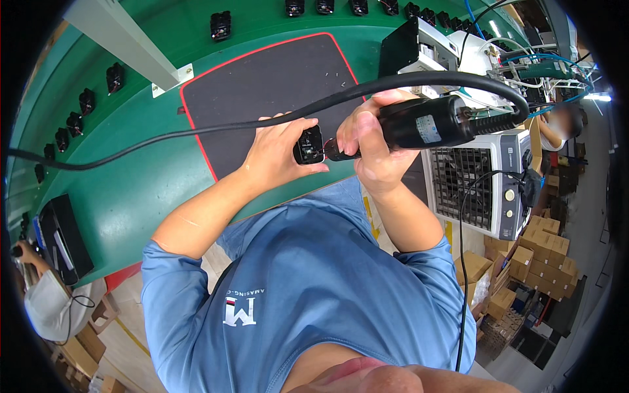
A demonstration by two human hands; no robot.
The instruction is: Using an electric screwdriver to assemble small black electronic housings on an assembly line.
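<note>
In my left hand (278,154) is a small black housing (310,145), gripped between thumb and fingers over the mat. My right hand (380,147) is wrapped round a black corded electric screwdriver (419,123), held almost level. Its tip points left and meets or nearly meets the housing's right side; the exact contact is too small to tell. From the tool's rear a thick black cable (262,123) loops back and runs left above both hands. Beneath the work lies a dark mat with a red border (262,78), on a green bench (131,216).
Several similar black parts (221,26) line the green surface beyond the mat. A white metal post (124,39) stands at the far left. To the right are a machine with tubes (485,59) and a grey-white air cooler (468,183). A black bin (65,239) sits left, near another person.
</note>
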